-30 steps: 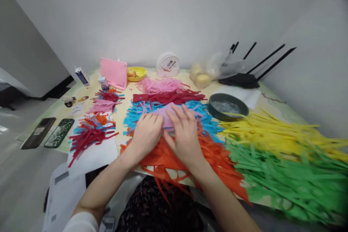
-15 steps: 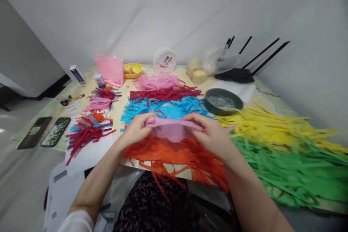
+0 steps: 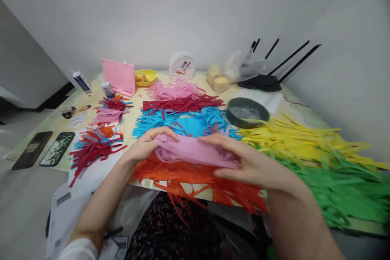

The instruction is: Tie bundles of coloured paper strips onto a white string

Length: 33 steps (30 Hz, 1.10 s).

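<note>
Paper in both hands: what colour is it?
The paper is pinkish lilac, clearest in the head view.

Lt-grey wall (image 3: 170, 12), grey flr (image 3: 15, 126), dk baseboard (image 3: 57, 99)

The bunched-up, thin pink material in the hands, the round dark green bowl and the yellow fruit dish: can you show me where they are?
Bunched-up pink material (image 3: 190, 149), head view: its middle.
Round dark green bowl (image 3: 241, 122), head view: front outer wall.
Yellow dish (image 3: 151, 76), head view: right inner side.

Clothing shows as a white sleeve (image 3: 79, 250) and a dark, pink-flecked garment (image 3: 173, 233).
</note>
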### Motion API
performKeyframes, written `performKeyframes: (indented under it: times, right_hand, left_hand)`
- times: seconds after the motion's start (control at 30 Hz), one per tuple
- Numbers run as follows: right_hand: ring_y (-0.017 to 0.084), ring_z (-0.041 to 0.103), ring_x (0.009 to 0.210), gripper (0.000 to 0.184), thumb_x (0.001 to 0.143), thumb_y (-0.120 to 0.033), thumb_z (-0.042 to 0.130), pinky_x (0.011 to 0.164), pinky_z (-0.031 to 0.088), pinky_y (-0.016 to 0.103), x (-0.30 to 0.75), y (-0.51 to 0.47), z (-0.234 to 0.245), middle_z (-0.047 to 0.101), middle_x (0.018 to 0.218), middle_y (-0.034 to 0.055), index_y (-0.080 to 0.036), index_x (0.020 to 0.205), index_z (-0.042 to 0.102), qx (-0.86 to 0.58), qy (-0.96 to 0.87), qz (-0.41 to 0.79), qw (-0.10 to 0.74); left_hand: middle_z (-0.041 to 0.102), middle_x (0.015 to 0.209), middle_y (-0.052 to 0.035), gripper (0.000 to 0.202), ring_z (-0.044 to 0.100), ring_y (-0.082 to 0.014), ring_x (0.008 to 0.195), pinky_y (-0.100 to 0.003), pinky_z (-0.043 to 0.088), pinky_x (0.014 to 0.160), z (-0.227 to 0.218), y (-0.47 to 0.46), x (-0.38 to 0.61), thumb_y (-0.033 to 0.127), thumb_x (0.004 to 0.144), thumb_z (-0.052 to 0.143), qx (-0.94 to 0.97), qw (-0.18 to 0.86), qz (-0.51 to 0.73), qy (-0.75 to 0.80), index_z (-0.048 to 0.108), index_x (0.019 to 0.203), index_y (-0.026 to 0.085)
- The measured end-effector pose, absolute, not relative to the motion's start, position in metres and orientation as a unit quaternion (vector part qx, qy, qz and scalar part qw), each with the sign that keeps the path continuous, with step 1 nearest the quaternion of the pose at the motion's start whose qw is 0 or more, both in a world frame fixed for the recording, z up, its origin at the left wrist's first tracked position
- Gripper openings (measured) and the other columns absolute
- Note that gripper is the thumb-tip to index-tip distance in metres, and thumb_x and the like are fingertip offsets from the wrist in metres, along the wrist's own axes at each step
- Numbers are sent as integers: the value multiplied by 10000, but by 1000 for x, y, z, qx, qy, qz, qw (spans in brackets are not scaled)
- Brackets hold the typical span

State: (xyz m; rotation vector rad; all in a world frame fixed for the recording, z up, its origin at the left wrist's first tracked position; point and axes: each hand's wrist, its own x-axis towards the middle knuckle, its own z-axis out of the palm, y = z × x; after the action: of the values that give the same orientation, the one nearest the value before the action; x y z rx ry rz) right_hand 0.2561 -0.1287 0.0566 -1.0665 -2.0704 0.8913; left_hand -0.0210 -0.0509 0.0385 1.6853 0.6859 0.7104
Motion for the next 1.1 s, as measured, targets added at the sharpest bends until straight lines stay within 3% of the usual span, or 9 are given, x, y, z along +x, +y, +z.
performKeyframes:
  times: [0.1,0.2,0.27,0.43,0.5,0.6,0.7,0.97,1.1]
  right_hand:
    - [254,624,1076,643,855,-488,617,866,509,350,254,-120,63,658,1209,106,-228,1425,474,-415,-747,438,279]
    - [193,633,774,386,888,-499,539,671,483,276,241,-109,65,694,856,46,-177,1041,689,-443,-742,455,216]
    - [154,564,647,342,873,-478,554,577,407,242,234,-106,67,630,695,9,-165,793,669,-470,-757,417,181]
    - [126,489,563,288,879,-369,553,533,307,234,225,-108,77,561,595,-13,-184,660,588,-508,-800,283,146]
    - [124,486,548,266,875,-324,566,531,297,236,221,-110,82,551,573,-17,-191,644,574,-504,-813,261,128]
    - [125,482,545,242,861,-323,598,527,283,241,220,-112,86,558,570,-20,-197,654,586,-516,-813,236,128]
    - [139,509,584,255,872,-398,582,548,310,247,227,-111,88,617,637,-6,-199,724,642,-515,-805,261,135]
    - [135,486,569,310,854,-415,565,543,323,242,239,-105,85,574,603,-12,-194,638,596,-522,-787,296,143]
    - [152,541,645,207,805,-402,637,586,358,243,239,-104,84,646,724,2,-200,763,650,-523,-785,292,159]
  left_hand:
    - [708,989,-107,340,647,-232,921,-321,486,835,48,-52,-22,456,885,523,783,517,247,245,705,914,170]
    - [710,1052,-113,322,650,-236,993,-330,477,903,54,-51,-28,386,930,464,815,496,205,218,695,992,171]
    - [668,1209,-119,332,617,-237,1122,-330,452,976,60,-47,-37,347,931,478,834,478,177,211,652,1163,185]
    - [513,1451,-93,704,487,-245,1324,-324,399,1058,78,-39,-41,344,754,753,871,432,70,225,486,1402,276]
    - [582,1373,-90,634,538,-239,1252,-316,419,1011,80,-37,-27,361,736,768,873,415,89,238,561,1325,253]
    - [712,942,-56,296,630,-177,857,-247,457,754,74,-33,-3,402,820,667,871,422,70,242,702,980,155]
    - [566,613,12,352,468,-100,566,-206,338,536,68,-27,7,445,849,604,850,467,23,244,664,741,116]
    - [384,533,46,396,290,-62,467,-201,208,436,82,-16,5,475,837,597,833,497,-25,242,616,670,116]
    - [378,542,40,383,294,-65,470,-203,212,442,88,-14,8,451,861,561,845,485,-42,221,592,661,126]
